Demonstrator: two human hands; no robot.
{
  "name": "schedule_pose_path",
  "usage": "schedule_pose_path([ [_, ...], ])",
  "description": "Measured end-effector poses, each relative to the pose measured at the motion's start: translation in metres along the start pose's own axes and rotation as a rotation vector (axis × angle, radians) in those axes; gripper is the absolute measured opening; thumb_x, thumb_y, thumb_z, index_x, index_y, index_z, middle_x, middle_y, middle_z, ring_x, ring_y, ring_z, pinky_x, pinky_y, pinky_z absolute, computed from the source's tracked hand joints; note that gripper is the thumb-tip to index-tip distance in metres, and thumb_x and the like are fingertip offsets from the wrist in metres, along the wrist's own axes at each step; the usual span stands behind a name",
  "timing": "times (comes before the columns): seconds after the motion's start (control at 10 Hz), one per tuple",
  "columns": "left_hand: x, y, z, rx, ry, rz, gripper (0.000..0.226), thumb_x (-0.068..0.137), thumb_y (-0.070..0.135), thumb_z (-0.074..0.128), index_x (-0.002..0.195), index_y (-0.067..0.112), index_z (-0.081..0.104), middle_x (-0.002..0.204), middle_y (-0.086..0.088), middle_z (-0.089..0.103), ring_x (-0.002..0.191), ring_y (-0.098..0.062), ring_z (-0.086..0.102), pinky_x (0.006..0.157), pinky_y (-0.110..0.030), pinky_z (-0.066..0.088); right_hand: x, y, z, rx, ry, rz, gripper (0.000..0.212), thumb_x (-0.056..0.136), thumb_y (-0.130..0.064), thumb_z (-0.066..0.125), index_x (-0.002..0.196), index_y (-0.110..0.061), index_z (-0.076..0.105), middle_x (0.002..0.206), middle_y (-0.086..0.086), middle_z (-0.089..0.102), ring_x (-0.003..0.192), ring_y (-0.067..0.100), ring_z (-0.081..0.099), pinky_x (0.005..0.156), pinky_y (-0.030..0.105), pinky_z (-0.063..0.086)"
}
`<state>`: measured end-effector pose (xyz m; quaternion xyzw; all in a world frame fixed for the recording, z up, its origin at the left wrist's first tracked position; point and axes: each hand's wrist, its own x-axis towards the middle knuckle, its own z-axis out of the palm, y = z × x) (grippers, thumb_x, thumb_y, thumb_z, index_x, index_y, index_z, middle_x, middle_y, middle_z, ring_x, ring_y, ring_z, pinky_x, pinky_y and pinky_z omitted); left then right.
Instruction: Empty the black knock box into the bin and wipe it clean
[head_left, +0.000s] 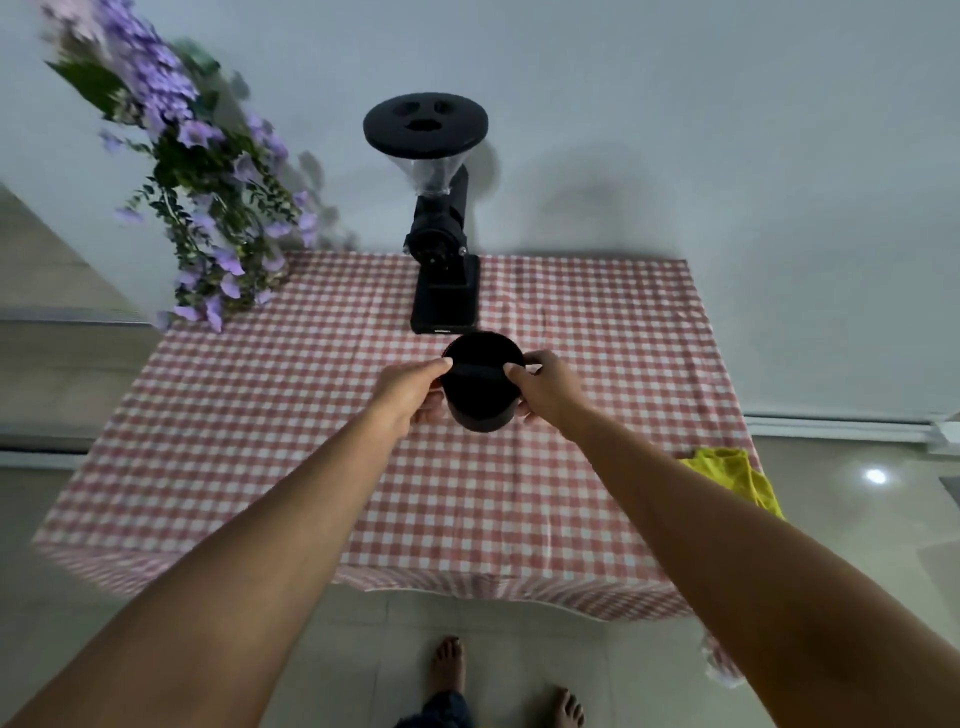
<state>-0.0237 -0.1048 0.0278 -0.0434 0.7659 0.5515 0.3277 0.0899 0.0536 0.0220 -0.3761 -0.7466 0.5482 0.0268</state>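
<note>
The black knock box (480, 384) is a round cup with a bar across its open top; it stands near the middle of the table, just in front of the grinder. My left hand (410, 392) grips its left side, thumb at the rim. My right hand (548, 389) clasps its right side the same way. What is inside the box is too dark to tell. A yellow cloth (737, 475) lies crumpled at the table's right edge. No bin is in view.
A black coffee grinder (441, 228) with a clear hopper stands at the back against the wall. Purple flowers (208, 197) lean over the back left corner. The red-checked tablecloth (311, 441) covers the table. My bare feet (447, 665) stand on the tiled floor.
</note>
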Motion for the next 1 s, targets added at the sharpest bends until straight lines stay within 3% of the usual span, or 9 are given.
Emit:
schedule_pose_path([
  [0.1, 0.016, 0.005, -0.018, -0.024, 0.033, 0.001, 0.020, 0.093, 0.028, 0.072, 0.104, 0.012, 0.074, 0.092, -0.005, 0.076, 0.072, -0.014, 0.069, 0.054, -0.026, 0.057, 0.015, -0.017, 0.021, -0.012, 0.032, 0.000, 0.041, 0.093, -0.037, 0.059, 0.126, -0.013, 0.052, 0.088, 0.008, 0.071, 0.066, 0.020, 0.072, 0.059, 0.034, 0.061],
  [0.3, 0.057, 0.021, -0.041, -0.063, 0.031, -0.009, 0.023, 0.094, 0.024, 0.072, 0.111, 0.009, 0.073, 0.089, -0.002, 0.074, 0.070, -0.013, 0.068, 0.062, -0.030, 0.060, 0.049, -0.040, 0.051, -0.082, 0.025, 0.032, 0.034, 0.097, -0.035, 0.052, 0.125, -0.015, 0.054, 0.092, 0.005, 0.071, 0.078, 0.020, 0.072, 0.073, 0.042, 0.062],
  [0.5, 0.090, 0.027, -0.048, -0.051, 0.033, -0.012, 0.020, 0.094, 0.022, 0.072, 0.109, 0.009, 0.072, 0.089, -0.001, 0.074, 0.067, -0.013, 0.067, 0.082, -0.039, 0.064, 0.076, -0.052, 0.066, -0.114, 0.025, 0.065, 0.038, 0.099, -0.032, 0.050, 0.133, -0.014, 0.052, 0.102, 0.006, 0.069, 0.081, 0.022, 0.071, 0.074, 0.042, 0.062],
  [0.6, 0.100, 0.026, -0.051, -0.053, 0.033, -0.022, 0.023, 0.093, 0.022, 0.073, 0.111, 0.008, 0.073, 0.092, -0.002, 0.075, 0.068, -0.014, 0.068, 0.084, -0.041, 0.064, 0.083, -0.053, 0.070, -0.132, 0.026, 0.072, 0.039, 0.099, -0.033, 0.049, 0.134, -0.015, 0.054, 0.099, 0.005, 0.070, 0.082, 0.023, 0.071, 0.076, 0.046, 0.061],
  [0.8, 0.105, 0.020, -0.055, -0.026, 0.027, 0.004, 0.024, 0.096, 0.019, 0.070, 0.118, 0.009, 0.070, 0.092, -0.006, 0.075, 0.073, -0.018, 0.069, 0.070, -0.034, 0.064, 0.082, -0.053, 0.074, -0.176, 0.028, 0.031, 0.038, 0.099, -0.034, 0.050, 0.133, -0.017, 0.057, 0.095, 0.001, 0.070, 0.083, 0.027, 0.072, 0.075, 0.047, 0.061],
  [0.9, 0.102, 0.019, -0.056, -0.008, 0.000, -0.001, 0.031, 0.096, 0.023, 0.069, 0.125, 0.011, 0.068, 0.101, -0.007, 0.077, 0.077, -0.018, 0.071, 0.069, -0.032, 0.063, 0.080, -0.051, 0.074, -0.165, 0.034, 0.015, 0.045, 0.098, -0.044, 0.049, 0.134, -0.018, 0.055, 0.112, 0.002, 0.070, 0.081, 0.021, 0.071, 0.073, 0.041, 0.061],
  [1.0, 0.094, 0.018, -0.056, 0.056, 0.048, 0.031, 0.038, 0.099, 0.045, 0.059, 0.114, 0.012, 0.069, 0.103, 0.002, 0.072, 0.088, -0.017, 0.069, 0.070, -0.028, 0.058, 0.079, -0.044, 0.071, -0.115, 0.078, 0.038, 0.055, 0.098, -0.057, 0.037, 0.136, -0.020, 0.050, 0.128, 0.003, 0.064, 0.099, 0.020, 0.067, 0.074, 0.036, 0.058],
])
